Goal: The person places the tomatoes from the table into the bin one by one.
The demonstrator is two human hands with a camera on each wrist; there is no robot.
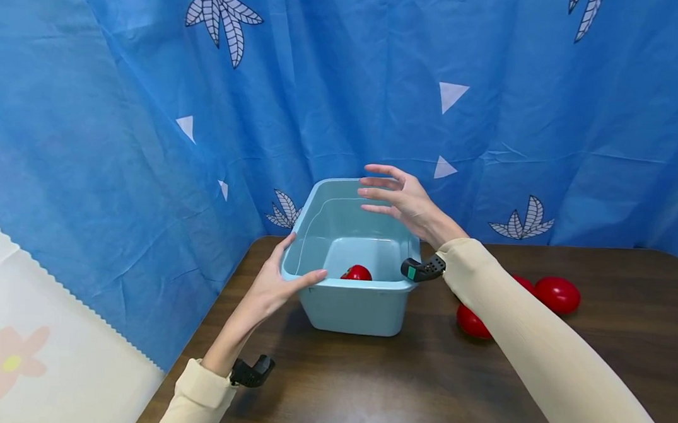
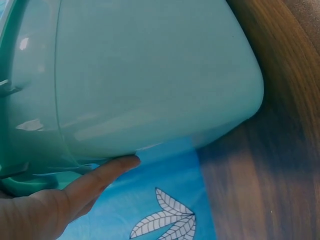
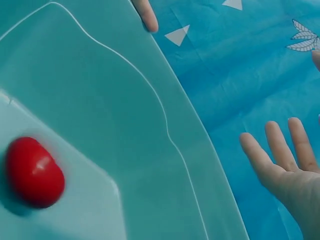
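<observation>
- Cream-coloured fabric sleeves (image 1: 543, 359) lie nearest, each cuff with a black plastic wrist mount (image 1: 423, 269); both arms reach towards a pale blue, rectangular plastic tub (image 1: 357, 310), upright on the brown wood-grain worktop (image 1: 366, 377).
- Of the hands, the left hand (image 1: 270, 281) holds the tub's near left corner, thumb along the near rim, fingers against the outer left side.
- The right hand (image 1: 404, 198) hangs above the tub's far right part, fingers spread wide and holding nothing.
- One glossy, red, rounded tomato-like piece (image 3: 35, 172) lies inside the tub on its floor, towards the near end, touched by neither hand.
- Right of the tub I count at least three more smooth red tomato-like pieces (image 1: 558, 295), partly hidden by the sleeve.
- Behind the tub hangs a blue fabric curtain (image 1: 333, 79) printed with white leaves and triangles.
- To my eye the tub should be light and fairly stiff, its walls perhaps giving a little; the rim makes the best hold, ideally at opposite sides.
- Each red piece looks slick and likely to roll; whether firm or soft, I cannot tell. Fingers cupped round its widest part, squeezing gently, would suit it.
</observation>
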